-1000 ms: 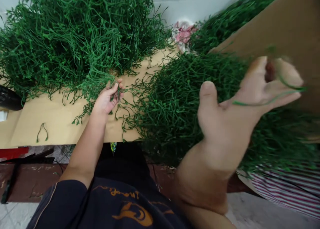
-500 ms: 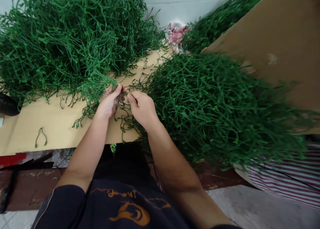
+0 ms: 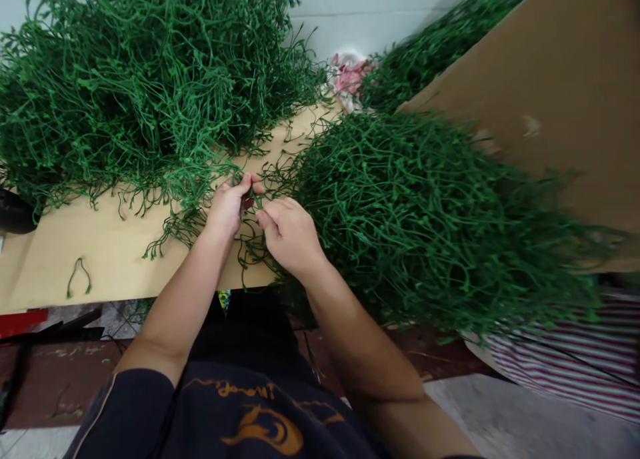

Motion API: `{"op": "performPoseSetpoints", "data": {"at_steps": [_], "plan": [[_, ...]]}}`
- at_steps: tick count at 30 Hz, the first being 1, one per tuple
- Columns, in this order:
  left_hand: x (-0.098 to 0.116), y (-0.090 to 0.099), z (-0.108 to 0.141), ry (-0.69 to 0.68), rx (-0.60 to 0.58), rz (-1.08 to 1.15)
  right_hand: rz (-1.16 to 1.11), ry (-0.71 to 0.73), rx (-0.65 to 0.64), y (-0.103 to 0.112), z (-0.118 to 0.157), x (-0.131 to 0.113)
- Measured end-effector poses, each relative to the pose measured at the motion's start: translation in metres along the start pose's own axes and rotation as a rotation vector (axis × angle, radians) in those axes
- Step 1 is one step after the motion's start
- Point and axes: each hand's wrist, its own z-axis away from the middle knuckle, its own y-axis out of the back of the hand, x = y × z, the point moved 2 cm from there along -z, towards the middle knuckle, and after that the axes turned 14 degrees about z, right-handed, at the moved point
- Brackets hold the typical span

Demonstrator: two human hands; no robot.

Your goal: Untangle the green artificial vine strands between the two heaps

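Observation:
My left hand (image 3: 228,205) is closed in a pinch on thin green plastic plant stems (image 3: 235,176), just above the cardboard. Close beside it on the right, my right hand (image 3: 293,232) has its fingers curled, thumb pressed to the forefinger, on a stem end that runs between the two hands. The fingers hide most of what they hold. Behind my left hand spreads a large heap of green plastic stems (image 3: 150,79) with small budded tips. Another heap (image 3: 410,212) lies against the right side of my right hand.
Cardboard (image 3: 120,245) covers the work surface, with one loose bent stem (image 3: 80,275) at its left front. A cardboard sheet (image 3: 540,112) leans at the right. Pink and white cloth (image 3: 347,79) sits by the wall. A dark object (image 3: 15,212) stands at the left edge; striped fabric (image 3: 565,359) shows lower right.
Both hands have shifted slightly right and toward me. My left hand's fingers have moved along the stems, and a green stem now shows between the two hands.

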Motion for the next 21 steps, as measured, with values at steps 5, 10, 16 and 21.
{"op": "performPoseSetpoints", "data": {"at_steps": [5,10,16,21], "plan": [[0.027,0.008,-0.022,-0.097,0.199,0.215,-0.077,0.305,-0.039,0.034,0.021,-0.021],[0.043,0.012,-0.016,0.012,-0.089,0.225,0.058,-0.018,0.039,0.082,0.009,0.020],[0.031,0.010,-0.010,0.146,-0.253,0.221,0.564,-0.460,-0.030,0.123,-0.019,0.089],[0.025,0.013,-0.015,0.182,-0.288,0.223,0.678,-0.366,0.089,0.107,-0.031,0.077]]}}
